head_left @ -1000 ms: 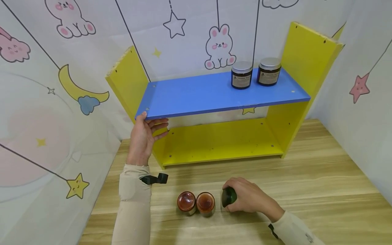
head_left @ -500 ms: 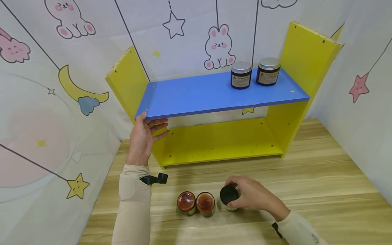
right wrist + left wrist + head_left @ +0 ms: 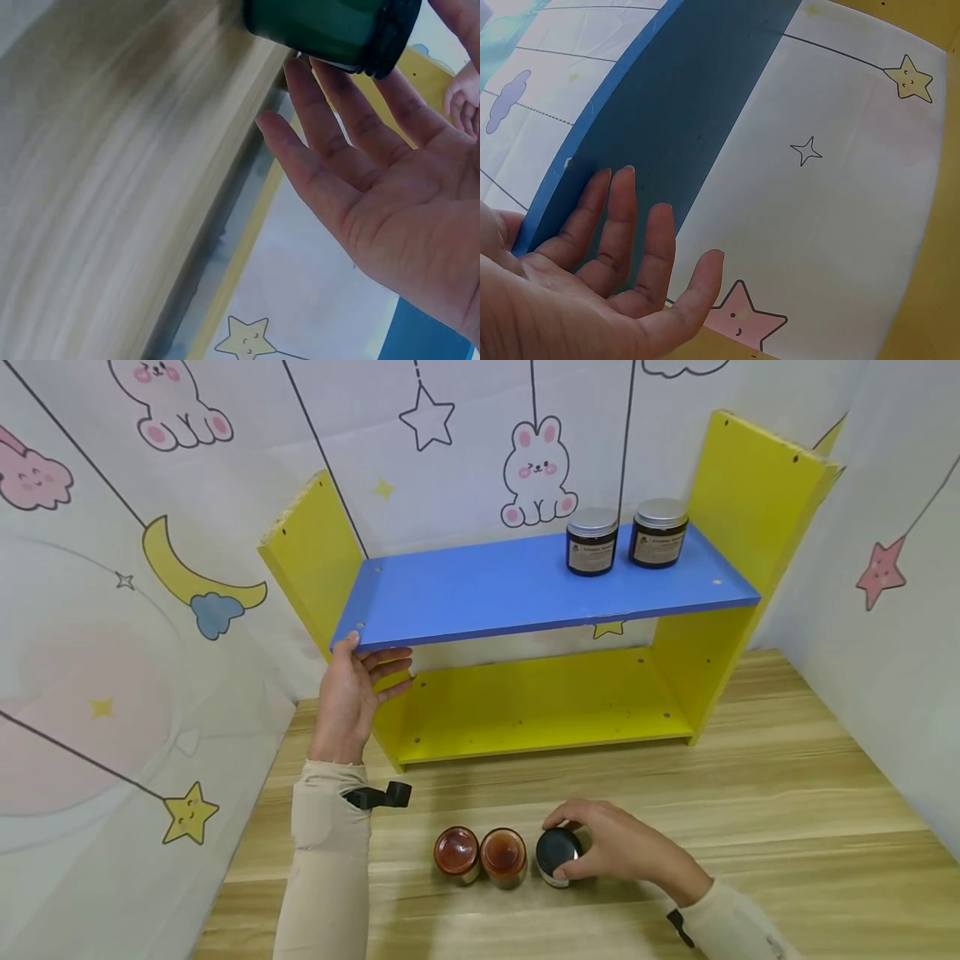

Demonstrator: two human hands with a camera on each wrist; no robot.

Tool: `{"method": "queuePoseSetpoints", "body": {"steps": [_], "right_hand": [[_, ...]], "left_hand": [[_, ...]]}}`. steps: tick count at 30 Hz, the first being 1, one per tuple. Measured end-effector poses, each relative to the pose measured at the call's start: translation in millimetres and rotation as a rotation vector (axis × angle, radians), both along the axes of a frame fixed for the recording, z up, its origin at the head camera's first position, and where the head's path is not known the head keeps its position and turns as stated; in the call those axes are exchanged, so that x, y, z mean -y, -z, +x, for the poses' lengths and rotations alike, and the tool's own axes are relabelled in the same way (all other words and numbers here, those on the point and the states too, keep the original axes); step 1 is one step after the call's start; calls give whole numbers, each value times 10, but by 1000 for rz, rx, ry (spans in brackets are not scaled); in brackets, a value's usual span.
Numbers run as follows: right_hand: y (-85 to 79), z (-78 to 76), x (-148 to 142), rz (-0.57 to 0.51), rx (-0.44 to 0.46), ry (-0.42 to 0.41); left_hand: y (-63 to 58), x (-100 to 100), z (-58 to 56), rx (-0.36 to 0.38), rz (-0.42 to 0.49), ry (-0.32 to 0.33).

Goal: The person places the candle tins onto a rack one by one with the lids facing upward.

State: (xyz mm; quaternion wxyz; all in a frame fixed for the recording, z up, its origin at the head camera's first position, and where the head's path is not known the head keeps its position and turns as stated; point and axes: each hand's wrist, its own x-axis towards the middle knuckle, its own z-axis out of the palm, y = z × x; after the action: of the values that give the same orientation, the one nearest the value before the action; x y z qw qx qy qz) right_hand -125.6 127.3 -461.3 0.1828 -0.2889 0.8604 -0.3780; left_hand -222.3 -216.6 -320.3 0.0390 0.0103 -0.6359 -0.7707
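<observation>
My right hand (image 3: 622, 845) holds a dark green jar (image 3: 555, 852) with a black lid, fingers and thumb around its sides near the top. It stands upright on the wooden table, lid up; the right wrist view shows the green glass jar (image 3: 322, 28) close to the fingertips. To its left are two amber jars (image 3: 457, 853), side by side, their glass bases facing up. My left hand (image 3: 348, 706) grips the front left corner of the blue shelf board (image 3: 480, 593), thumb on top. In the left wrist view its fingers (image 3: 619, 225) reach out below the board.
Two dark jars (image 3: 591, 545) with silver lids and labels stand at the right of the blue board. Yellow side panels (image 3: 757, 493) rise at both ends, above a yellow bottom shelf (image 3: 525, 710). A patterned cloth (image 3: 465, 485) hangs behind and beside the unit.
The green jar has turned from tilted to upright with its black lid up, and has come down beside the amber jars. The left hand stays at the blue board.
</observation>
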Motion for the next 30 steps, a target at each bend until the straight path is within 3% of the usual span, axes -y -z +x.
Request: {"method": "queuePoseSetpoints", "body": {"steps": [22, 30], "right_hand": [[90, 118, 34, 3, -84, 62], [183, 158, 31, -88, -53, 108]], "left_hand": [[-2, -4, -5, 3, 7, -4], [-2, 1, 3, -4, 20, 4]]}}
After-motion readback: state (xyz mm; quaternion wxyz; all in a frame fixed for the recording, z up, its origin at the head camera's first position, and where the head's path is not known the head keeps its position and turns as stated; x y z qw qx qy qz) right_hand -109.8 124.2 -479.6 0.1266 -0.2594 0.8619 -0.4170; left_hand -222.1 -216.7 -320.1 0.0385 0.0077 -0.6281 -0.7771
